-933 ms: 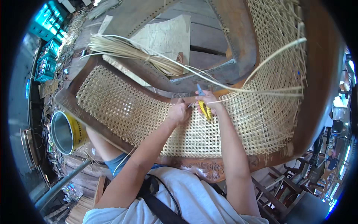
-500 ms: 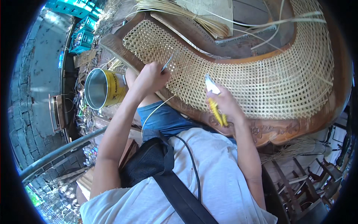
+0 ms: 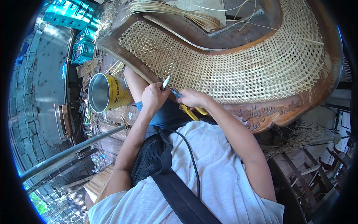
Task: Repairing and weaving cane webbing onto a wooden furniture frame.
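My left hand is closed around a slim tool with a pale pointed blade, its tip directed up toward the cane. Beside it my right hand grips pliers with yellow handles and blue-grey jaws. The jaws are close to the left hand's fingers; whether anything is between them I cannot make out. Both hands are over my lap, at the near wooden rail of a curved seat frame. Woven cane webbing stretches across the frame, with carved brown wood along its near edge.
A yellow metal bucket stands left of my leg. A bundle of cane strands lies beyond the frame, and loose strands cross the top. A metal pipe runs in at left. Teal crates sit at the far left.
My right hand has swung left and down with the pliers, from over the webbing to beside my left hand. The left hand has lowered. The frame sits slightly higher and farther left in view.
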Demonstrator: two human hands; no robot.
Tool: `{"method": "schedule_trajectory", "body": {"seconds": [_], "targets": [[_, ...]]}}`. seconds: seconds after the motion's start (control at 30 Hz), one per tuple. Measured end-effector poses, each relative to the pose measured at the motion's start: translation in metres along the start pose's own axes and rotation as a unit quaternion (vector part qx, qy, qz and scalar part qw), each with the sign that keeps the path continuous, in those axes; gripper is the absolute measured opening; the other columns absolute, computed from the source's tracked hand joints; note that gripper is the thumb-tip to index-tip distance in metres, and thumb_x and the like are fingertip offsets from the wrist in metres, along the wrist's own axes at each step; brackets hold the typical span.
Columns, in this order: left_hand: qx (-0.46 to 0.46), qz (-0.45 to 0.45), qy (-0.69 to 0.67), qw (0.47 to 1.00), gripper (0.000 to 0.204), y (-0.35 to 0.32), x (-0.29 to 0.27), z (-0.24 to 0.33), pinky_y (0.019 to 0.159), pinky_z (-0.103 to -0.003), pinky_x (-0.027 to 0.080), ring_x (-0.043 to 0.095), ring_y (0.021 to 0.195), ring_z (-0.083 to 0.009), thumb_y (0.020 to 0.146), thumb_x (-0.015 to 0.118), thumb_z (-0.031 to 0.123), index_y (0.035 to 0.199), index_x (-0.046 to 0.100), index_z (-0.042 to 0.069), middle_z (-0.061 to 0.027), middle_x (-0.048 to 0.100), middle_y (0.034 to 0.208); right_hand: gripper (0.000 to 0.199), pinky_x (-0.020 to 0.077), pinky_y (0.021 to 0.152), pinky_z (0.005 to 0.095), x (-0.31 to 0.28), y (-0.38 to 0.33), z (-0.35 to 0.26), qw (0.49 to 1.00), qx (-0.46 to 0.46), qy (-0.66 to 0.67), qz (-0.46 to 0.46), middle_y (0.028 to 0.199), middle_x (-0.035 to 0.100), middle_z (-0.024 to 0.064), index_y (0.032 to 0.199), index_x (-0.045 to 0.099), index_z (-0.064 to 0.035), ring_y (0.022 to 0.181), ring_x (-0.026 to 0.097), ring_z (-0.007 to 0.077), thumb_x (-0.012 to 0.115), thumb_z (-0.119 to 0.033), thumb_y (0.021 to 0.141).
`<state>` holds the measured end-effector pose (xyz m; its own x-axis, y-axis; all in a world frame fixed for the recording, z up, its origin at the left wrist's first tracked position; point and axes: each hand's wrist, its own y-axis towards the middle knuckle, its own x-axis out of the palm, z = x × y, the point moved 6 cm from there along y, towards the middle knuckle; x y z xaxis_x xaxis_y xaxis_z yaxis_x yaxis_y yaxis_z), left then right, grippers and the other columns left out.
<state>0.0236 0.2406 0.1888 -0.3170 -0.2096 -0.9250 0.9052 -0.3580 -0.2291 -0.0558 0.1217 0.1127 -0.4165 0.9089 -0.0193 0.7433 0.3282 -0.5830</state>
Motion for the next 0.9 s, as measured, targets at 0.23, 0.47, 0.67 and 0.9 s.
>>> {"method": "schedule_trajectory", "body": {"seconds": [0.23,0.47,0.67,0.9], "targets": [[-0.019,-0.019,-0.008,1.0,0.03,-0.003,-0.001,-0.002,0.07,-0.046,0.053,0.067,0.075,-0.0385,0.079,0.067,0.03,0.079,0.069,0.0,-0.0228,0.067,0.074,0.022,0.0557,0.067,0.0395,0.011,-0.001,-0.014,1.0,-0.016,0.014,0.022,0.082,0.07,0.0169,0.099,0.06,0.0024,0.071,0.071,0.026,0.047,-0.011,0.087],[0.017,-0.013,-0.083,0.996,0.029,0.002,0.001,-0.006,0.067,-0.045,0.052,0.067,0.071,-0.0382,0.08,0.066,0.028,0.08,0.067,-0.002,-0.024,0.065,0.071,0.032,0.0528,0.075,0.0504,-0.002,-0.062,0.001,0.969,-0.052,-0.205,0.128,0.089,0.066,0.0221,0.113,0.053,-0.0002,0.082,0.066,0.0412,0.049,-0.026,0.094],[0.034,0.011,-0.184,0.982,0.028,-0.002,-0.009,-0.034,0.06,-0.039,0.047,0.058,0.057,-0.0293,0.082,0.063,0.026,0.079,0.063,-0.002,-0.0189,0.057,0.061,0.044,0.0434,0.098,0.0459,0.009,-0.232,0.031,0.943,0.129,-0.274,0.141,0.123,0.054,0.0216,0.133,0.046,-0.0001,0.117,0.052,0.0397,0.048,-0.027,0.098],[0.008,0.033,-0.33,0.943,0.029,0.009,-0.025,-0.053,0.06,-0.03,0.046,0.056,0.064,-0.0134,0.086,0.067,0.028,0.093,0.064,-0.001,-0.006,0.065,0.074,0.03,0.0472,0.092,0.0422,0.007,-0.235,0.003,0.907,0.088,-0.379,0.158,0.115,0.06,0.0158,0.119,0.06,-0.0014,0.108,0.057,0.0336,0.054,-0.014,0.092]]}}
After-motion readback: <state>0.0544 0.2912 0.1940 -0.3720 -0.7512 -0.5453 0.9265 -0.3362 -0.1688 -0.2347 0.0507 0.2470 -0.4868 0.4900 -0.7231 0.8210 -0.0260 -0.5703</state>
